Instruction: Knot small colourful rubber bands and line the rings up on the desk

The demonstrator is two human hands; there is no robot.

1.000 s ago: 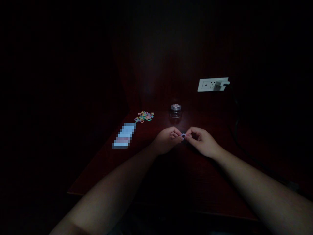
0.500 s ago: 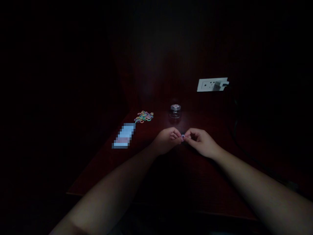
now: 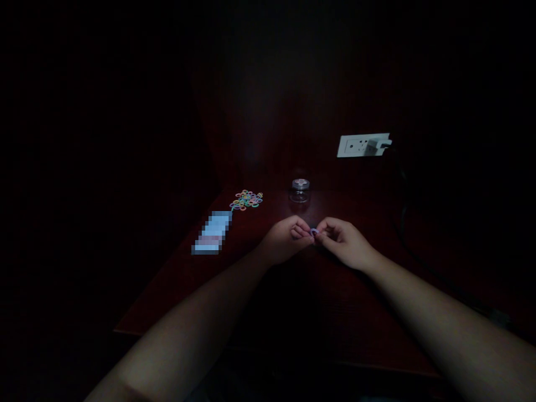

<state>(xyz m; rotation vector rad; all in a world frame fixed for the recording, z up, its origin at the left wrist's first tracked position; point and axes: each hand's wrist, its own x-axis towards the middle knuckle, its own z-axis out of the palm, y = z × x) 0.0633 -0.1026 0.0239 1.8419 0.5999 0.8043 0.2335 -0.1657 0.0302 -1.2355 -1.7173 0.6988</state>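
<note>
My left hand (image 3: pixel 287 239) and my right hand (image 3: pixel 343 241) meet fingertip to fingertip over a dark red wooden table (image 3: pixel 176 279). Both pinch a small pale purple ring (image 3: pixel 314 231) between thumb and forefinger, with the other fingers curled in. A pile of several small coloured rings (image 3: pixel 247 199) lies on the table to the far left of my hands. A small clear jar with a pale lid (image 3: pixel 300 190) stands just beyond my hands.
A blurred light blue rectangular object (image 3: pixel 212 231) lies left of my left hand. A white wall socket with a plug in it (image 3: pixel 363 144) is at the back right, and a dark cable (image 3: pixel 404 223) hangs down from it. The room is very dark.
Both hands stay pinched on the small ring; the fingers shifted only slightly.
</note>
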